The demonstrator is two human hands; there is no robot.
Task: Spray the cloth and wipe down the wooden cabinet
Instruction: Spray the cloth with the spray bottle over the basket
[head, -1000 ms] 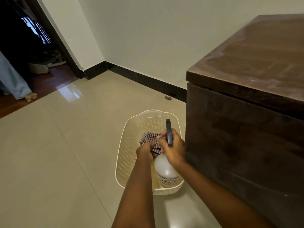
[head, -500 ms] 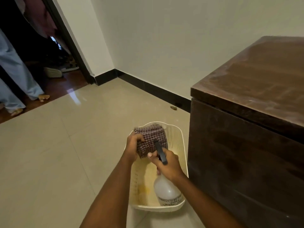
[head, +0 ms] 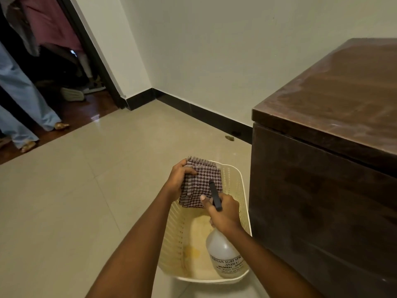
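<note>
Cloth (head: 200, 184), folded and checked in dark red and white, hangs in the left hand (head: 179, 178), whose fingers are curled around its upper left edge, thumb across the front. It is held up over the far end of a cream plastic basket (head: 241, 190) standing on the tiled floor (head: 86, 201). The right hand (head: 224, 211) is closed around the neck of a spray bottle (head: 224, 254), whose dark nozzle points up at the cloth from just in front of it; the clear body with its printed label sits low inside the basket, though whether it rests on the bottom cannot be told. The wooden cabinet (head: 322, 190) stands just beside the basket on the right, its top dull and streaked.

The cloth looks soft and light, so it will droop and swing unless pinched along a folded edge as it is now; bunching it into the palm should give a firmer pad for wiping. The bottle seems light plastic, smooth in the body, and is probably best gripped at the neck, where a finger can reach the trigger. A wet cloth will likely cling and weigh a little more.
</note>
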